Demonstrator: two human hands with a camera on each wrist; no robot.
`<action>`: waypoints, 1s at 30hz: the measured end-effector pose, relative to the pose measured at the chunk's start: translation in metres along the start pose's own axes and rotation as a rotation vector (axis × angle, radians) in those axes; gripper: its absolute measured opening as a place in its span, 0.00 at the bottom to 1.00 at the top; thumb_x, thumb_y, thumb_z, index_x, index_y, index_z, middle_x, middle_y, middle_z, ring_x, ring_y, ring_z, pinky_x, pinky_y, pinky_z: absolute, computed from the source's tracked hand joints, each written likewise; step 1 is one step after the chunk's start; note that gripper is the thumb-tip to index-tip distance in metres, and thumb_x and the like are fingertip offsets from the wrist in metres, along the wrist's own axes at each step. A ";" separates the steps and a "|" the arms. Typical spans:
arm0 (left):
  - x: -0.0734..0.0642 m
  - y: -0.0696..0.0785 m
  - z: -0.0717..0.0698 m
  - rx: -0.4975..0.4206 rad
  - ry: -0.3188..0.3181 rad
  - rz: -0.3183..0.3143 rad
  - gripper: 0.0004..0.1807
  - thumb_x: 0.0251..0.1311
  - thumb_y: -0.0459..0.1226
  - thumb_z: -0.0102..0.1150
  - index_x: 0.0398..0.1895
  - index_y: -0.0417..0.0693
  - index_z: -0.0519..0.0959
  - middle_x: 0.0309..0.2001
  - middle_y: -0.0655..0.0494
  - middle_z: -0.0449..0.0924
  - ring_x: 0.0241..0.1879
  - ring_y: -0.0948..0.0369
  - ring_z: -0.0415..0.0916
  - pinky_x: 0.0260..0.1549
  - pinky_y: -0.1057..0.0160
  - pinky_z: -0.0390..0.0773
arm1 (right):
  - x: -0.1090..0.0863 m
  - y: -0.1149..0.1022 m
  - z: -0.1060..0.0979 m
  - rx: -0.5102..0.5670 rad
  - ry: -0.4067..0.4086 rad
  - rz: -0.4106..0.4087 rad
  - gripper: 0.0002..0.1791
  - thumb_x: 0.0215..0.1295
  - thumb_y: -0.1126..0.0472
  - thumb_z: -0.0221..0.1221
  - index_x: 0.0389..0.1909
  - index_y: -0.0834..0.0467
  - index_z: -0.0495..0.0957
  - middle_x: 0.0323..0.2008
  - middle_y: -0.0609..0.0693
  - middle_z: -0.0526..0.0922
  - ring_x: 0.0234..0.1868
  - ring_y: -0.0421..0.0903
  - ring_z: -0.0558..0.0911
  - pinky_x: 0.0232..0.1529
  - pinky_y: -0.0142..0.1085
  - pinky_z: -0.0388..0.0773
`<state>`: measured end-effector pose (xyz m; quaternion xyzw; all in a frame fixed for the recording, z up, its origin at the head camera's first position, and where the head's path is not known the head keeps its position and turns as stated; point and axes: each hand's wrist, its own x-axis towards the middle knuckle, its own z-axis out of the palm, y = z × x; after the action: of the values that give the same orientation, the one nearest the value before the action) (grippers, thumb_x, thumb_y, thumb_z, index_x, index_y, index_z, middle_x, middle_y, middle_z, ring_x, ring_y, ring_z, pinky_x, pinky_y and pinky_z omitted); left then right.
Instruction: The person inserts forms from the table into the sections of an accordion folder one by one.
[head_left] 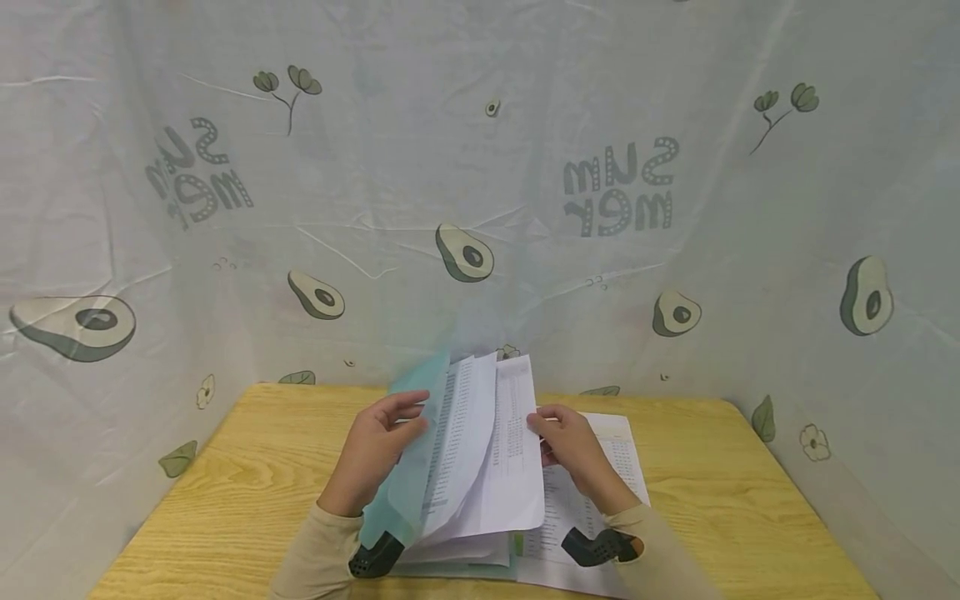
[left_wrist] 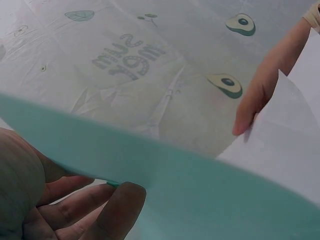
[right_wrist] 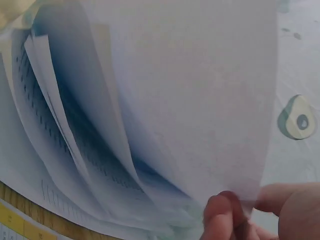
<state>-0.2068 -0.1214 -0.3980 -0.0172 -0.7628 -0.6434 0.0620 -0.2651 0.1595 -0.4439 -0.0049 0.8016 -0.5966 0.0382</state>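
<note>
A light teal folder (head_left: 423,467) stands partly open with printed sheets (head_left: 459,433) fanned inside it. My left hand (head_left: 382,442) holds the edge of its cover; in the left wrist view the thumb lies against the teal cover (left_wrist: 170,175), with the other fingers partly behind its edge. My right hand (head_left: 573,446) pinches the right edge of a printed sheet (head_left: 513,467) between thumb and fingers. Seen from the right wrist, that raised sheet (right_wrist: 200,100) is plain on this side, and several more pages curve behind it.
Another printed sheet (head_left: 626,454) lies flat on the wooden table (head_left: 705,492), under my right forearm. A pale curtain (head_left: 390,167) with avocado prints hangs behind the table and along both sides. A dark device (head_left: 600,547) sits on each wrist.
</note>
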 end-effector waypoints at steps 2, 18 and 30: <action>0.000 0.000 0.000 0.001 0.001 -0.004 0.20 0.67 0.33 0.65 0.61 0.48 0.83 0.53 0.47 0.84 0.41 0.57 0.79 0.30 0.64 0.73 | -0.005 0.002 -0.002 0.006 -0.007 0.021 0.20 0.73 0.57 0.60 0.59 0.63 0.77 0.37 0.53 0.87 0.30 0.47 0.82 0.31 0.36 0.80; -0.001 -0.001 0.001 -0.012 -0.007 -0.009 0.20 0.67 0.33 0.64 0.62 0.47 0.82 0.53 0.46 0.83 0.38 0.57 0.77 0.26 0.65 0.70 | -0.027 0.024 0.000 0.033 -0.178 0.104 0.19 0.69 0.59 0.65 0.53 0.66 0.76 0.32 0.53 0.86 0.27 0.44 0.83 0.29 0.36 0.82; -0.001 -0.003 0.003 0.011 0.005 0.008 0.20 0.66 0.33 0.65 0.61 0.48 0.83 0.53 0.47 0.83 0.45 0.55 0.81 0.34 0.61 0.76 | -0.025 0.025 0.020 0.101 -0.107 0.029 0.19 0.68 0.64 0.64 0.55 0.70 0.76 0.30 0.52 0.86 0.26 0.44 0.82 0.28 0.36 0.82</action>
<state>-0.2064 -0.1193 -0.4015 -0.0184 -0.7660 -0.6392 0.0663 -0.2378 0.1490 -0.4720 -0.0230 0.7675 -0.6344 0.0898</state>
